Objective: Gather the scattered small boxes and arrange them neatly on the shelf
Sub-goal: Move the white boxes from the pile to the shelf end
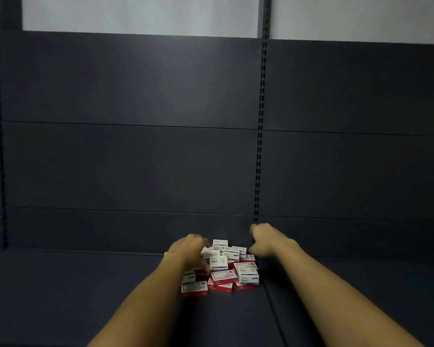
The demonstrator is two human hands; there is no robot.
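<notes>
Two bare forearms reached forward over a dark shelf (85, 284), one from each lower corner of the view

Between the hands sat a loose pile of boxes (221, 269), heaped and tilted at mixed angles, none lined up. Red-and-white ones lay at the near edge of the pile, closest to the wrists; white ones with dark print sat on top and toward the back

Left hand (188, 247) was at the pile's far left side, fingers curled down over the boxes and touching them. Blurred; could not tell whether it gripped a box or only pressed against the heap

Right hand (264, 240) was at the pile's far right corner, just beside the rear boxes, knuckles up, fingers bent down and inward. Its fingertips were hidden behind the hand; grip could not be told

A seam in the shelf ran under the right forearm. Beyond both hands rose a dark back panel (135, 166), with a slotted upright (260, 121) standing just past the right hand. Pale wall above
</notes>
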